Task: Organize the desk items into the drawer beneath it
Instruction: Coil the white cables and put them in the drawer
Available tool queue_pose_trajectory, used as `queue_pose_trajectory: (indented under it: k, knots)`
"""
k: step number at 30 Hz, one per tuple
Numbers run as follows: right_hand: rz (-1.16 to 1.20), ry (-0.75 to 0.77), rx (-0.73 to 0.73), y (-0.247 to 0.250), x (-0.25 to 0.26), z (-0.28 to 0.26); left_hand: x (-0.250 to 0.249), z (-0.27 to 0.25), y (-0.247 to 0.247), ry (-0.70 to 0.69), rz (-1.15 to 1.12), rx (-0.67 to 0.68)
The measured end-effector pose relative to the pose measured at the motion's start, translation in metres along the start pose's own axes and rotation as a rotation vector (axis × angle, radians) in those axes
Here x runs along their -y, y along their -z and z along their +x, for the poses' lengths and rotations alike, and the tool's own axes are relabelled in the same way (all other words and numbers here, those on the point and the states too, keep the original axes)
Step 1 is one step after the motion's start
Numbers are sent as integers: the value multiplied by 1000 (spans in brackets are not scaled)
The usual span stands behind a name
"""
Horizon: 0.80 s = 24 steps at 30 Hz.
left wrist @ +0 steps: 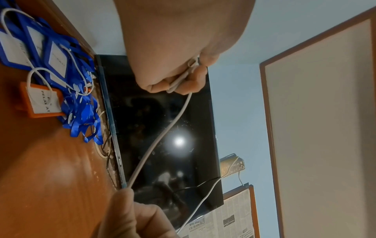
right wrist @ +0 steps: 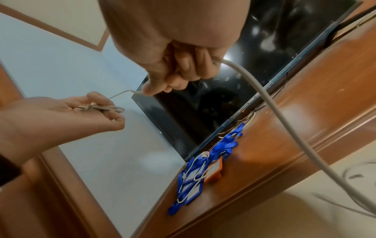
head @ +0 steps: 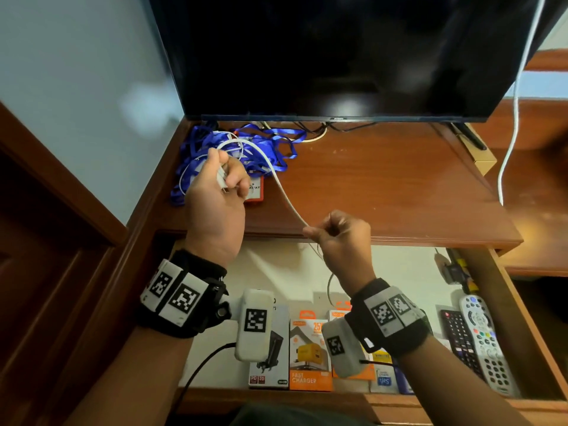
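White cable [head: 284, 192] stretches between our two hands, raised over the desk's front edge, above the open drawer [head: 504, 290]. We judge we are coiling it before stowing it. Our left hand [head: 215, 198] curls tight around a small bundle of folded loops and the plug end; our right hand [head: 341, 238] pinches the running length between thumb and forefinger, the slack trailing down into the drawer. The next move calls for laying another loop into the left hand, keeping the bundle tight. Blue lanyards [head: 215, 149] wait at the desk's back left corner [head: 384, 179].
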State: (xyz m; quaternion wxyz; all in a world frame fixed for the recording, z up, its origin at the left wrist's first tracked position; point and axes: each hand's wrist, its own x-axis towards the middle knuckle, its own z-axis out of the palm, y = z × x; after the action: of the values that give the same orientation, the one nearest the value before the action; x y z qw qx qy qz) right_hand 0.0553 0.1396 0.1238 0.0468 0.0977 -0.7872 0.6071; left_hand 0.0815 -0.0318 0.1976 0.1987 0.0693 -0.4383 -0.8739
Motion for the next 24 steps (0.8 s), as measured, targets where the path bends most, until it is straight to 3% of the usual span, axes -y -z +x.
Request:
queue_pose_trajectory:
  k: [5,9,13,16,19,24]
  knots:
    - [-55,101,51,4,-1,11,-11,-5,-3,-91,108,145]
    - [-189,328,231,4,10,8,-5,-5,-9,-257,448,188]
    - [-228,473,408,-1,21,1,9,-4,-8,-273,596,174]
    - [-225,538,461,0,32,0,15,-4,-4,-286,743,247]
    - [-105,549,462,6,44,2,21,-6,3,-189,779,340]
    - [101,363,376,14,50,9,30,-10,11,28,662,448]
